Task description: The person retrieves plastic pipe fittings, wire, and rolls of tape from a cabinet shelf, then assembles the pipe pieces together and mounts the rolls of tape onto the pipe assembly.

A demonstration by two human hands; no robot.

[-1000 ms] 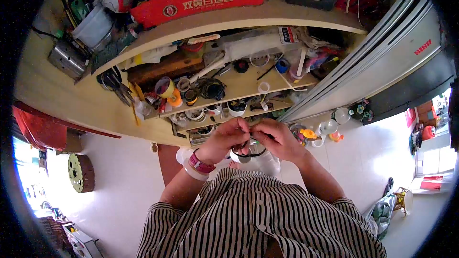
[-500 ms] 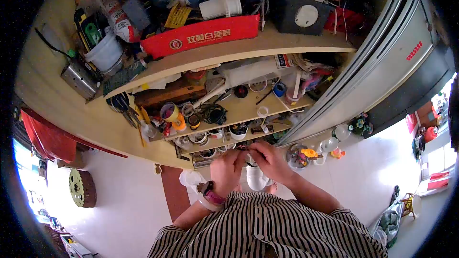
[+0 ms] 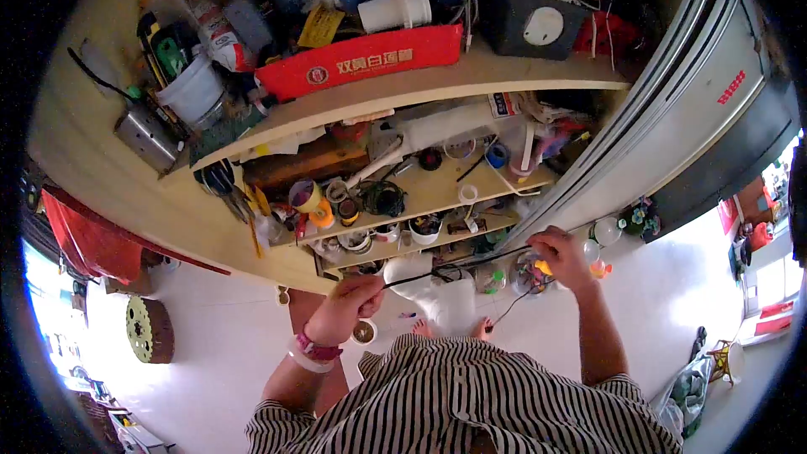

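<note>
A thin black cord point(image 3: 494, 258) stretches between my two hands, with a small loop or knot near its middle. My left hand point(image 3: 353, 296) is closed around the cord's left end. My right hand point(image 3: 558, 254) pinches it farther right and slightly higher, and a loose tail hangs below it toward the floor. Just beneath the cord's middle is a white, bulky thing point(image 3: 445, 307), like a bag or wide tube; I cannot make out its exact kind. It stands above my bare feet.
In front, a shelf unit point(image 3: 403, 109) holds tools, tubs, a coiled black cable point(image 3: 382, 198) and a red box lid point(image 3: 361, 60). Its sliding door point(image 3: 664, 130) stands to the right. Clear jars point(image 3: 531, 273) are on the floor near my right hand. A small bowl point(image 3: 363, 332) lies below my left wrist.
My hands were together in the middle and have moved apart, left and right. The black cord is now drawn out between them, and more of the white thing shows below.
</note>
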